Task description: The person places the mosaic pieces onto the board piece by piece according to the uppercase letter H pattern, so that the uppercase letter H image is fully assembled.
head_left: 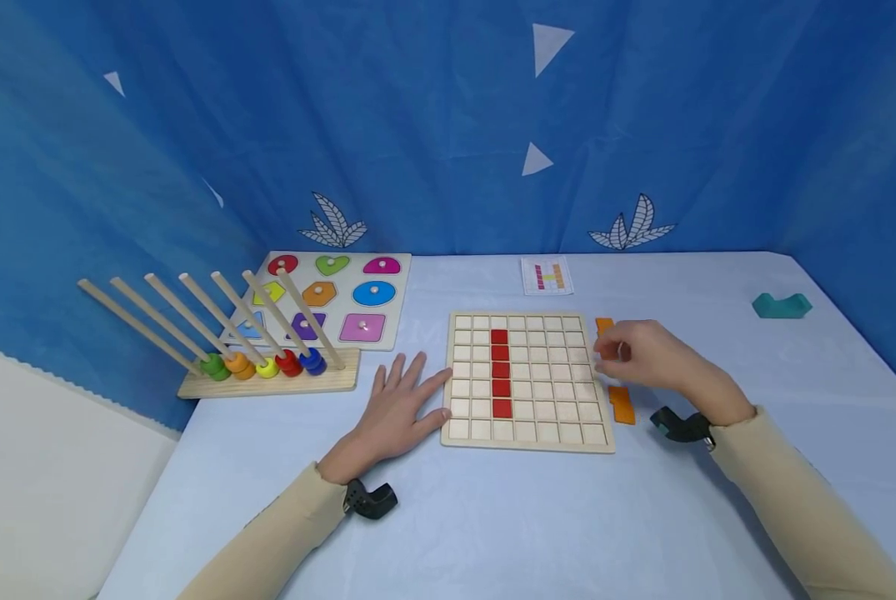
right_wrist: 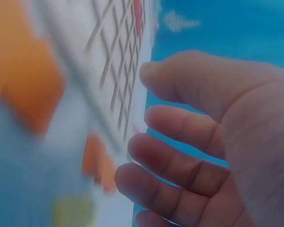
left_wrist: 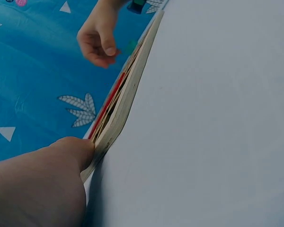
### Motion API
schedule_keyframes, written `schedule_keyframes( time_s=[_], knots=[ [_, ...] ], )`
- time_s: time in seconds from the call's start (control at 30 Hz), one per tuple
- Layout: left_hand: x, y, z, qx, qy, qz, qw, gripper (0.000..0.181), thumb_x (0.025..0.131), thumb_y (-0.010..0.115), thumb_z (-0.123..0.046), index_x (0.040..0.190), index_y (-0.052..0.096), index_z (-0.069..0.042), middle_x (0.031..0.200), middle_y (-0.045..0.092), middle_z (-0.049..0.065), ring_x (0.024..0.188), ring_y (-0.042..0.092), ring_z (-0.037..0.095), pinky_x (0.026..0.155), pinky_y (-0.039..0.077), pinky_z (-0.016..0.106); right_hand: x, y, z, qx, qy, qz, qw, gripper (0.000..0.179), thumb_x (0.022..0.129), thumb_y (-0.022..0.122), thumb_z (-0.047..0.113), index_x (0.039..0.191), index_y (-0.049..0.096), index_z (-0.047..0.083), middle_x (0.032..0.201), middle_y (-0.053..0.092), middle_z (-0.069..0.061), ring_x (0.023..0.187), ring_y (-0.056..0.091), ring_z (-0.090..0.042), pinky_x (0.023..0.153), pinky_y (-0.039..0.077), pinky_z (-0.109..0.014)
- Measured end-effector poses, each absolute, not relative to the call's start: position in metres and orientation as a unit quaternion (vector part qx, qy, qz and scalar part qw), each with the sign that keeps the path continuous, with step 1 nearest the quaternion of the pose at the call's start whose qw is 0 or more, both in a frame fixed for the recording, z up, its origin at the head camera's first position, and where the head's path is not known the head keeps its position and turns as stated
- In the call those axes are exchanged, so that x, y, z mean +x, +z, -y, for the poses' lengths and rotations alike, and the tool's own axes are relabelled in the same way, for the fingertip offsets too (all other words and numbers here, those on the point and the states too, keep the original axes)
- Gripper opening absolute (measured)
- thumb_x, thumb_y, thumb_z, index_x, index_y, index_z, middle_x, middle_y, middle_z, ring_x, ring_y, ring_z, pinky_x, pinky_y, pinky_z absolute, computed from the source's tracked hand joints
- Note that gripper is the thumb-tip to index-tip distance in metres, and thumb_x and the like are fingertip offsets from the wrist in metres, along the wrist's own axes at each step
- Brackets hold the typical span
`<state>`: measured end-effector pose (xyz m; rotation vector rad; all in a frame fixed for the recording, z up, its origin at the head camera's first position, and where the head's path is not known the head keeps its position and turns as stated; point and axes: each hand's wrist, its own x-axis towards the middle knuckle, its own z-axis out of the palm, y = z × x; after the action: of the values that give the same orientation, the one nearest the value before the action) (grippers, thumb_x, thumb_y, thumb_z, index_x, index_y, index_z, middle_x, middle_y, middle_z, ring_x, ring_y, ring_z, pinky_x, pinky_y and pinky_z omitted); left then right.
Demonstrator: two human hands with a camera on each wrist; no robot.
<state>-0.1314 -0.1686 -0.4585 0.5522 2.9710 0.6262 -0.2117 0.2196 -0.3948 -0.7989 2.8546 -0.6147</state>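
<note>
Blue curtain fabric printed with white triangles and leaf sprigs hangs behind and beside a table with a pale, bluish-white top. Near the middle of it lies a square wooden grid board, flat, with a vertical run of red squares set in the third column from the left; the top and bottom cells of that column are bare. On the left, the person's left hand rests palm down on the table with its fingers spread, and its thumb touches the board's left edge. At the opposite side, the right hand hangs by the board's right edge, its fingers loosely bent and the thumb set apart from them in the right wrist view, with nothing visible between. Beneath and beside this hand are orange pieces, next to the board; a blurred yellow patch also shows there in the wrist view. Behind the board lies a small printed card. Farther left are a white knobbed puzzle with coloured shapes and, in front of it, a peg stand carrying coloured rings. A teal block sits well apart at the far right.
</note>
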Motion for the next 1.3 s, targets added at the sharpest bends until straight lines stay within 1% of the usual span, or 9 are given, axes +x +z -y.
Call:
schedule_keyframes(
  time_s=[0.07, 0.17, 0.33, 0.53, 0.83, 1.0, 1.3],
  knots=[
    [-0.131, -0.459, 0.169, 0.179, 0.204, -0.962, 0.028, 0.063, 0.098, 0.058, -0.049, 0.155, 0.045, -0.026, 0.168, 0.026, 0.022, 0.156, 0.010, 0.052, 0.121, 0.006, 0.074, -0.212, -0.395, -0.230, -0.244, -0.196, -0.948, 0.053, 0.022, 0.084, 0.082, 0.017, 0.100, 0.077, 0.004, 0.084, 0.068, -0.002, 0.070, 0.053, -0.013, 0.060, 0.048, -0.024],
    [-0.132, -0.459, 0.169, 0.179, 0.203, -0.962, 0.030, 0.063, 0.098, 0.058, -0.049, 0.155, 0.045, -0.026, 0.168, 0.026, 0.022, 0.156, 0.010, 0.052, 0.121, 0.006, 0.073, -0.211, -0.397, -0.242, -0.223, -0.190, -0.954, 0.058, 0.027, 0.083, 0.083, 0.018, 0.104, 0.077, 0.002, 0.090, 0.071, -0.006, 0.071, 0.053, -0.014, 0.059, 0.048, -0.024],
    [-0.132, -0.460, 0.168, 0.179, 0.205, -0.962, 0.031, 0.063, 0.098, 0.058, -0.049, 0.155, 0.045, -0.026, 0.168, 0.026, 0.022, 0.156, 0.010, 0.052, 0.121, 0.006, 0.073, -0.209, -0.404, -0.257, -0.210, -0.187, -0.958, 0.061, 0.033, 0.081, 0.084, 0.015, 0.107, 0.075, -0.002, 0.094, 0.073, -0.010, 0.070, 0.053, -0.014, 0.058, 0.048, -0.022],
    [-0.131, -0.461, 0.169, 0.180, 0.204, -0.962, 0.035, 0.063, 0.098, 0.058, -0.049, 0.155, 0.044, -0.027, 0.168, 0.026, 0.021, 0.156, 0.010, 0.052, 0.121, 0.006, 0.074, -0.207, -0.412, -0.266, -0.203, -0.191, -0.959, 0.060, 0.030, 0.080, 0.084, 0.014, 0.104, 0.075, -0.001, 0.091, 0.072, -0.008, 0.070, 0.052, -0.014, 0.057, 0.047, -0.022],
    [-0.133, -0.460, 0.169, 0.184, 0.200, -0.962, 0.026, 0.062, 0.099, 0.056, -0.049, 0.155, 0.045, -0.026, 0.168, 0.026, 0.022, 0.156, 0.010, 0.052, 0.120, 0.007, 0.074, -0.212, -0.412, -0.270, -0.194, -0.181, -0.962, 0.058, 0.031, 0.080, 0.085, 0.015, 0.104, 0.075, -0.002, 0.088, 0.070, -0.009, 0.072, 0.053, -0.016, 0.060, 0.047, -0.023],
    [-0.133, -0.460, 0.170, 0.185, 0.200, -0.962, 0.025, 0.062, 0.099, 0.056, -0.049, 0.155, 0.045, -0.026, 0.168, 0.026, 0.022, 0.156, 0.010, 0.052, 0.120, 0.007, 0.074, -0.213, -0.414, -0.269, -0.192, -0.175, -0.964, 0.055, 0.027, 0.079, 0.085, 0.013, 0.101, 0.075, -0.001, 0.087, 0.069, -0.008, 0.074, 0.054, -0.016, 0.063, 0.047, -0.025],
    [-0.133, -0.461, 0.170, 0.184, 0.199, -0.962, 0.025, 0.062, 0.099, 0.057, -0.049, 0.155, 0.045, -0.026, 0.168, 0.026, 0.022, 0.156, 0.010, 0.052, 0.120, 0.007, 0.074, -0.213, -0.414, -0.268, -0.179, -0.181, -0.964, 0.079, 0.026, 0.080, 0.085, 0.017, 0.097, 0.075, 0.001, 0.083, 0.067, -0.004, 0.077, 0.054, -0.018, 0.067, 0.048, -0.028]
  ],
)
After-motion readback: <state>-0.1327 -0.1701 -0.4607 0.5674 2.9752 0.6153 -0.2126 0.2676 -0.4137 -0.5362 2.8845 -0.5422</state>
